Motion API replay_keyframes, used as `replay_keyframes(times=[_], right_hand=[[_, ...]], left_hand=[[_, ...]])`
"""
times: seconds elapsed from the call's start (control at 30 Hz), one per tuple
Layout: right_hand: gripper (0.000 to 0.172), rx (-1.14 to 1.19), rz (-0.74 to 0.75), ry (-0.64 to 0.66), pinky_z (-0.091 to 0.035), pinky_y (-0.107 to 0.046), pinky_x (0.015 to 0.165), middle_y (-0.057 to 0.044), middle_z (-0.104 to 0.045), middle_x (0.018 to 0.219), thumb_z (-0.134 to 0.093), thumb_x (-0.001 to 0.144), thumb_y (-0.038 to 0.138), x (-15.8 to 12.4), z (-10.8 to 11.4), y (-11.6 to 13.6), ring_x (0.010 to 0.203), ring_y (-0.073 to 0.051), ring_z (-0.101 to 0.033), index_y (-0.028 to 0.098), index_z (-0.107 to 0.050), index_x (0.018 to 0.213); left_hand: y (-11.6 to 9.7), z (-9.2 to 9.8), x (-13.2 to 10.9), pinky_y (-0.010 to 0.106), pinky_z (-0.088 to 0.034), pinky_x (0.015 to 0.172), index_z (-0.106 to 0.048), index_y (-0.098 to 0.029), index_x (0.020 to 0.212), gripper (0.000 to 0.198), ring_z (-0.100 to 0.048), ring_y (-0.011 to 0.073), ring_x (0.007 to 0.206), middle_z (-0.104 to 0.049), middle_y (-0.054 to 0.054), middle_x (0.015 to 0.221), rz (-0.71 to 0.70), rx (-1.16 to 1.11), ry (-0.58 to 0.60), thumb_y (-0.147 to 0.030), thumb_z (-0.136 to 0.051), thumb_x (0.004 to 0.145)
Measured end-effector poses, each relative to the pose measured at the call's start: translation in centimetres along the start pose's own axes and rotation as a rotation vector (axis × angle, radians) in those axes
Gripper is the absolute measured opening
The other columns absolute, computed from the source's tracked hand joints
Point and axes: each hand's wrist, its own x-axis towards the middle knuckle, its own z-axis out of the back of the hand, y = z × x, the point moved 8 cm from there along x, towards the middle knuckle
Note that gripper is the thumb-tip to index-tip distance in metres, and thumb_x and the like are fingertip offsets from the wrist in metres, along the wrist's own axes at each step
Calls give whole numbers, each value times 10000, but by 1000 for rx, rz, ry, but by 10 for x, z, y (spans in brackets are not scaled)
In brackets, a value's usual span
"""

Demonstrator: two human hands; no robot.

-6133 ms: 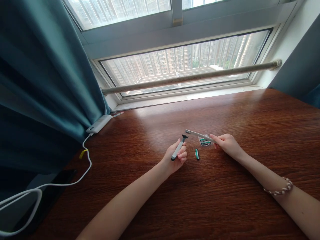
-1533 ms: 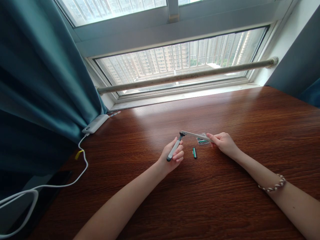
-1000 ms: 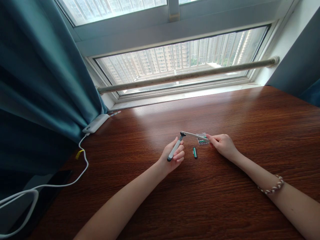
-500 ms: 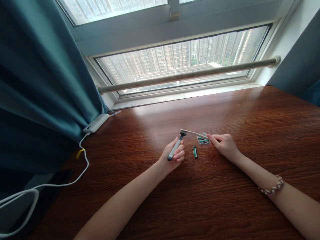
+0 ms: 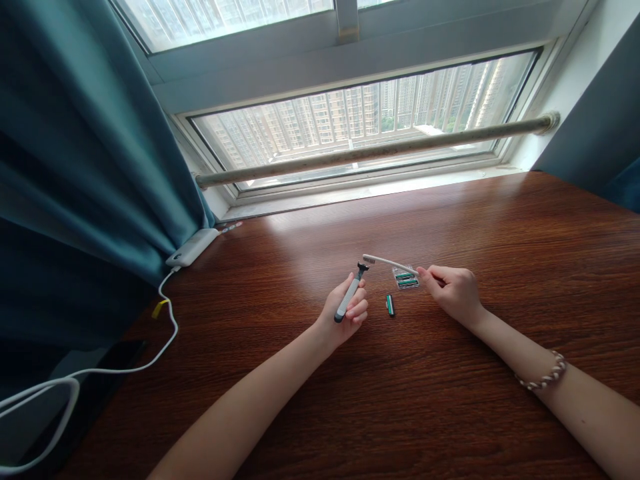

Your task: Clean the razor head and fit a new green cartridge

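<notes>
1. Razor (image 5: 349,300): held in the air above mid-table, well in from the far edge; black head tilted up toward that edge.
2. Left hand (image 5: 332,313): fingers wrapped around the razor's grey grip.
3. Toothbrush (image 5: 389,263): bristles down, just beside the razor head; a narrow gap shows.
4. Right hand (image 5: 457,293): thumb and fingers pinching the toothbrush handle; braided bracelet (image 5: 547,381) on the forearm.
5. Loose cartridge (image 5: 391,305), green-striped: on the table (image 5: 380,400), between the hands.
6. Clear case (image 5: 398,272), green-striped cartridges inside: below the toothbrush, near the right hand.
7. White device (image 5: 193,247): far left corner of table, beside blue curtain (image 5: 95,133); white cable attached.
8. Window (image 5: 345,120): beyond the far edge, rail across it.
</notes>
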Motion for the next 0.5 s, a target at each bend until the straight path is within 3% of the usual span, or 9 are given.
replay_keyframes(times=[0.13, 0.27, 0.37, 0.5], right_hand=[[486, -35, -14, 6, -213, -241, 509, 15, -419, 428, -420, 829, 473, -1, -1, -1, 444, -92, -394, 165, -426, 453], [500, 18, -119, -9, -222, -245, 506, 17, -383, 411, -423, 819, 491, 0, -3, -13, 434, -96, -363, 166, -435, 439], [521, 261, -212, 45, -255, -239, 503, 24, -359, 401, -392, 830, 499, 2, -13, -22, 422, -96, -359, 165, -457, 435], [537, 665, -266, 216, -281, -238, 489, 17, -390, 420, -381, 829, 514, 2, -32, -20, 432, -101, -378, 159, -483, 440]], left_hand=[[-3, -1, 0, 129, -237, 293, -467, -138, 750, 319, -265, 30, 258, -315, -84, 354, -28, 40, -10, -329, -268, 910], [-13, 1, -1, 155, -308, 309, -442, -166, 743, 287, -336, 59, 273, -357, -81, 354, -164, 272, -101, -401, -341, 873], [-24, 3, -4, 163, -307, 301, -417, -183, 749, 254, -413, 76, 306, -474, -59, 440, -333, 524, -196, -422, -418, 837], [-32, 5, -8, 131, -224, 272, -413, -187, 752, 236, -317, 28, 290, -461, -79, 485, -458, 733, -275, -402, -501, 797]])
